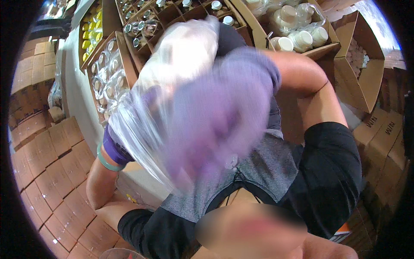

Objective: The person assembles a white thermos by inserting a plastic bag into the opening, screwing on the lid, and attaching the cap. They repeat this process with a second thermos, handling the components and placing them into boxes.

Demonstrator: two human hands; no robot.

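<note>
In front of my chest is a clear plastic bag [140, 129] with a bulky white load [185, 47] in its far end; blur hides what the load is. My left hand [115, 144], in a purple glove with a pale green bangle at the wrist, is closed round the bag, its fingers partly behind the plastic. My right hand [222, 114], also gloved in purple, passes close above the bag's loose end. Motion smears its fingers, so I cannot make out whether they grip the plastic.
Ahead stand open cartons: a divided one [172, 15] with clear jars and white-capped bottles, one with bagged white-lidded containers [297, 30], another of plastic-wrapped bottles [105, 73], and yellow-topped items [92, 30]. Stacked brown boxes [56, 172] line the left. An open carton [360, 64] sits at right.
</note>
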